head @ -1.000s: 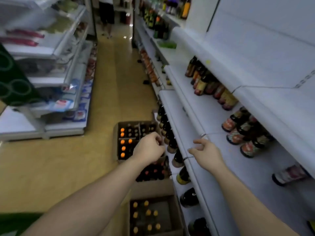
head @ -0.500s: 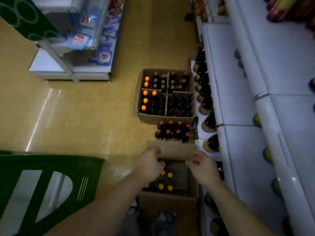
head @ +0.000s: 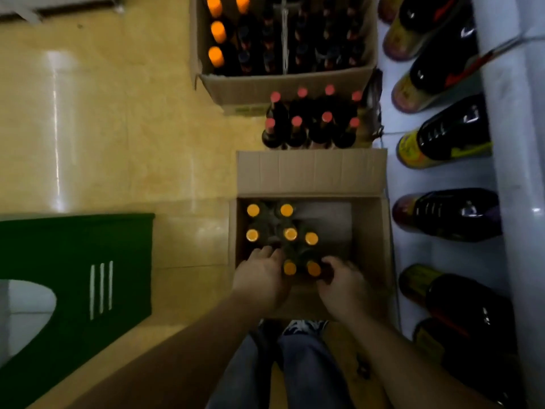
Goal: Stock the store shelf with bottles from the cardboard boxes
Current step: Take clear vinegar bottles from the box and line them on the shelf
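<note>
**Two hands down in the near box of bottles**

Nearest the camera I saw the person's jeans (head: 295,367), with the near cardboard box (head: 376,246) on the yellow floor (head: 118,143) just beyond them. Both hands were inside it. The left hand (head: 261,278) had its fingers bent down against the bottle under the nearest-left orange cap (head: 289,268). The right hand (head: 343,286) had its fingers curled at the dark shoulder of the neighbouring bottle (head: 313,268). I could not tell whether either hand had actually closed on a bottle.

Seven orange caps showed in that box, crowded into its left half, and the right half showed bare cardboard. Its far flap (head: 309,172) was folded open, away from the person.

Beyond the flap stood a cluster of red-capped bottles (head: 312,119), touching one another on the floor. Past those sat a second cardboard box (head: 283,84), packed with dark bottles, a few orange-capped along its left side.

Along the right ran the white store shelf (head: 507,178), its lowest level lined with large dark bottles (head: 448,143). A green panel (head: 73,261) lay at the left.
</note>
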{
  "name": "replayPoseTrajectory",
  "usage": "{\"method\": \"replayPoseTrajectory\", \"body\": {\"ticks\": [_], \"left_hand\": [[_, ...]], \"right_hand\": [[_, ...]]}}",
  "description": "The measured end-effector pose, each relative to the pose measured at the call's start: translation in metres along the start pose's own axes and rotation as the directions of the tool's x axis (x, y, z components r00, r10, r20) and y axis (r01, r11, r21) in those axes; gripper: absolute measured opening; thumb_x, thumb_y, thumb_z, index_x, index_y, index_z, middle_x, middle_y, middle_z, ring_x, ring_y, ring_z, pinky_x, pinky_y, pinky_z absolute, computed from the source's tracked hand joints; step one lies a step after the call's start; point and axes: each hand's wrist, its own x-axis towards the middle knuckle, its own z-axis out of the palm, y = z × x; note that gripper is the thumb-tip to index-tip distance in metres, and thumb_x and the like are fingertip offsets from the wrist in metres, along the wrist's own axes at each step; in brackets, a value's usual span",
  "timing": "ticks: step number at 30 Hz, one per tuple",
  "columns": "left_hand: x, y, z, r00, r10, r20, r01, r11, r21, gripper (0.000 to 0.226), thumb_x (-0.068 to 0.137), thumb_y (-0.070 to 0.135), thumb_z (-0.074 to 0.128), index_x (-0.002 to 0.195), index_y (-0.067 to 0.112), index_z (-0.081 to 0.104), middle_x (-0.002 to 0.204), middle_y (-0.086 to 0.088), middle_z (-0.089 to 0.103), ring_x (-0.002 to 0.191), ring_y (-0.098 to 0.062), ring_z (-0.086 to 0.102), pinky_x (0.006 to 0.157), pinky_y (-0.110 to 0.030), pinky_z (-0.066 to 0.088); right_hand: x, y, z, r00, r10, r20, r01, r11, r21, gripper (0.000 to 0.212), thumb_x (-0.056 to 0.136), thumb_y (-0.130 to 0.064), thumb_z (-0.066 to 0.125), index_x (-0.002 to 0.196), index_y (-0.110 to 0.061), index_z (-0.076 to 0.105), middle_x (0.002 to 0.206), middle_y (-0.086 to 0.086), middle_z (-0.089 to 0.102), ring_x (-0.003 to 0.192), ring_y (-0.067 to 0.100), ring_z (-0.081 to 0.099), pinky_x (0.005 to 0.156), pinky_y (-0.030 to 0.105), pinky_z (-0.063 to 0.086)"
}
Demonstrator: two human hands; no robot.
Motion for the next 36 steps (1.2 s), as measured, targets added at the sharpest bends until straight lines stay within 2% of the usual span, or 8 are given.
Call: {"method": "replayPoseTrajectory", "body": {"ticks": [3, 6, 9, 15, 23, 29, 36], "left_hand": [[0.027, -0.008, 0.038, 0.997, 0.077, -0.001, -0.076, 0.978, 0.194, 0.049, 0.094, 0.042, 0.059, 0.139, 0.027, 0.048, 0.137, 0.0, 0.049, 0.129, -0.024, 0.044, 0.104, -0.041, 0.04], [0.043, -0.014, 0.066, 0.988, 0.153, -0.004, -0.144, 0.939, 0.311, 0.049, 0.098, 0.047, 0.053, 0.141, 0.027, 0.045, 0.135, -0.002, 0.052, 0.127, -0.026, 0.046, 0.105, -0.045, 0.036], [0.054, -0.019, 0.081, 0.985, 0.17, 0.006, -0.162, 0.926, 0.342, 0.046, 0.102, 0.049, 0.046, 0.141, 0.025, 0.045, 0.133, -0.005, 0.058, 0.127, -0.028, 0.049, 0.107, -0.048, 0.034], [0.072, -0.021, 0.089, 0.982, 0.188, 0.023, -0.181, 0.898, 0.4, 0.04, 0.105, 0.043, 0.042, 0.139, 0.022, 0.046, 0.129, -0.005, 0.065, 0.127, -0.027, 0.053, 0.109, -0.047, 0.031], [0.076, -0.024, 0.091, 0.972, 0.237, 0.014, -0.222, 0.887, 0.406, 0.039, 0.106, 0.042, 0.044, 0.14, 0.022, 0.046, 0.129, -0.005, 0.067, 0.127, -0.026, 0.055, 0.109, -0.045, 0.032], [0.063, -0.029, 0.086, 0.957, 0.286, -0.04, -0.255, 0.901, 0.35, 0.033, 0.105, 0.043, 0.045, 0.129, 0.023, 0.052, 0.122, -0.003, 0.069, 0.119, -0.025, 0.059, 0.1, -0.043, 0.036], [0.036, -0.007, 0.055, 0.967, 0.256, 0.009, -0.231, 0.858, 0.46, 0.035, 0.105, 0.039, 0.043, 0.134, 0.02, 0.047, 0.13, -0.007, 0.066, 0.126, -0.028, 0.055, 0.103, -0.046, 0.035]], "right_hand": [[0.026, 0.008, 0.027, 1.0, -0.007, 0.003, 0.007, 0.995, -0.103, 0.056, 0.098, -0.037, 0.06, 0.151, -0.038, 0.041, 0.146, 0.003, 0.046, 0.135, 0.027, 0.044, 0.102, 0.04, 0.044], [0.045, 0.012, 0.045, 0.999, -0.02, 0.04, 0.029, 0.974, -0.226, 0.063, 0.098, -0.04, 0.059, 0.154, -0.04, 0.032, 0.146, 0.004, 0.048, 0.134, 0.027, 0.044, 0.103, 0.041, 0.041], [0.059, 0.011, 0.057, 0.997, -0.035, 0.062, 0.052, 0.95, -0.308, 0.057, 0.1, -0.039, 0.057, 0.152, -0.039, 0.034, 0.143, 0.002, 0.052, 0.134, 0.026, 0.046, 0.105, 0.043, 0.04], [0.075, 0.012, 0.069, 0.998, -0.056, 0.02, 0.06, 0.924, -0.379, 0.046, 0.102, -0.034, 0.055, 0.146, -0.035, 0.044, 0.133, -0.001, 0.06, 0.123, 0.022, 0.056, 0.096, 0.039, 0.046], [0.074, 0.016, 0.067, 0.997, -0.07, 0.015, 0.071, 0.937, -0.343, 0.041, 0.101, -0.037, 0.058, 0.141, -0.03, 0.05, 0.129, 0.0, 0.061, 0.122, 0.022, 0.057, 0.097, 0.037, 0.046], [0.062, 0.014, 0.06, 0.996, -0.082, -0.024, 0.07, 0.946, -0.317, 0.043, 0.099, -0.042, 0.059, 0.14, -0.029, 0.049, 0.129, 0.001, 0.06, 0.121, 0.022, 0.056, 0.095, 0.037, 0.047], [0.027, 0.002, 0.03, 0.991, -0.131, -0.006, 0.113, 0.877, -0.468, 0.027, 0.106, -0.035, 0.047, 0.129, -0.022, 0.053, 0.117, 0.003, 0.066, 0.108, 0.025, 0.064, 0.081, 0.034, 0.047]]}}
